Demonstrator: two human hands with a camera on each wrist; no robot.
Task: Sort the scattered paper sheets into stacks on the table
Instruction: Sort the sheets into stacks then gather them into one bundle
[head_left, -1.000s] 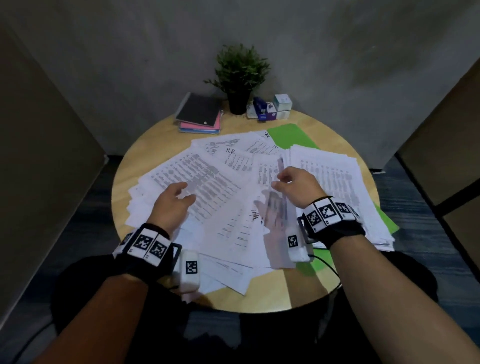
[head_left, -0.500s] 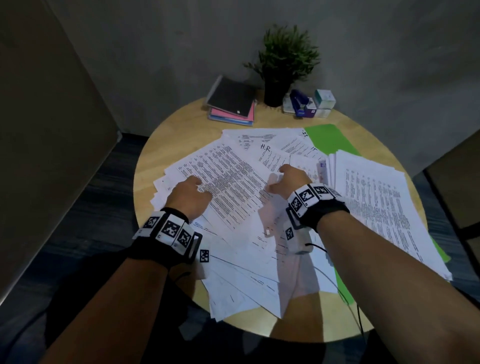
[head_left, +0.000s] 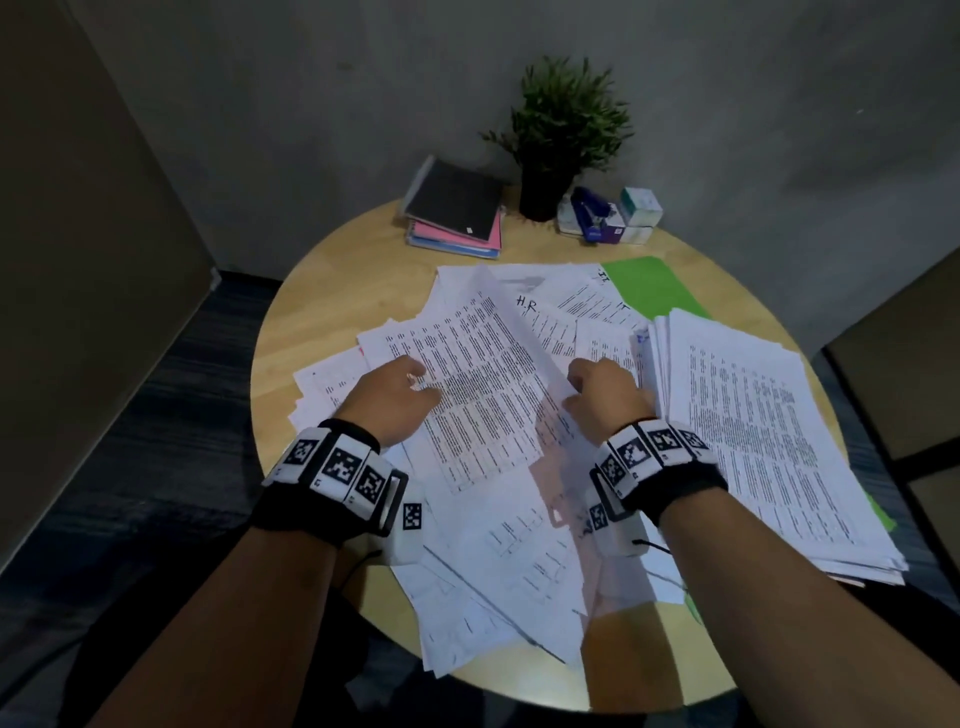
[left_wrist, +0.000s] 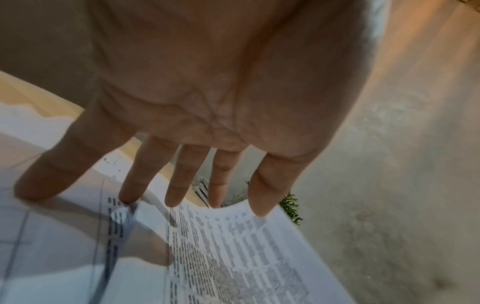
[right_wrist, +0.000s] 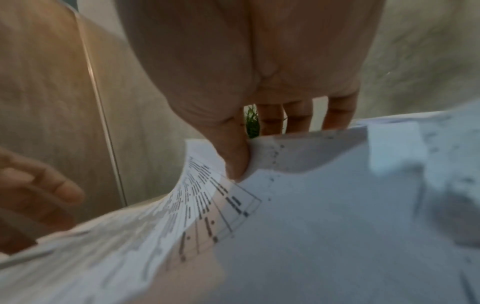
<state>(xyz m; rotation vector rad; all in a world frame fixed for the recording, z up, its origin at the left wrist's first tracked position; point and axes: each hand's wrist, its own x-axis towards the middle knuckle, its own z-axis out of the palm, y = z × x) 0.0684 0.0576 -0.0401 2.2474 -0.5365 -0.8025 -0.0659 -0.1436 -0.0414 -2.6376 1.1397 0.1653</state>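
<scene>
Printed white sheets (head_left: 509, 566) lie fanned across the round wooden table (head_left: 332, 270). A thicker stack of sheets (head_left: 769, 441) sits on a green folder (head_left: 649, 286) at the right. My right hand (head_left: 597, 389) pinches the right edge of a text-covered sheet (head_left: 483, 395) between thumb and fingers and lifts it, so the sheet curls up. In the right wrist view the thumb (right_wrist: 233, 162) presses into that sheet's edge (right_wrist: 197, 195). My left hand (head_left: 395, 395) lies with straight, spread fingers (left_wrist: 179, 185) on the same sheet's (left_wrist: 233, 246) left side.
At the table's far edge stand a potted plant (head_left: 561, 135), a pile of notebooks (head_left: 457, 213), a blue stapler (head_left: 592, 213) and small boxes (head_left: 641, 213). Dark carpet lies to the left, a panel wall at the far left.
My right hand has taken the text sheet's right edge and raised it off the pile. My left hand stayed on the sheet's left side. The head view shifted left.
</scene>
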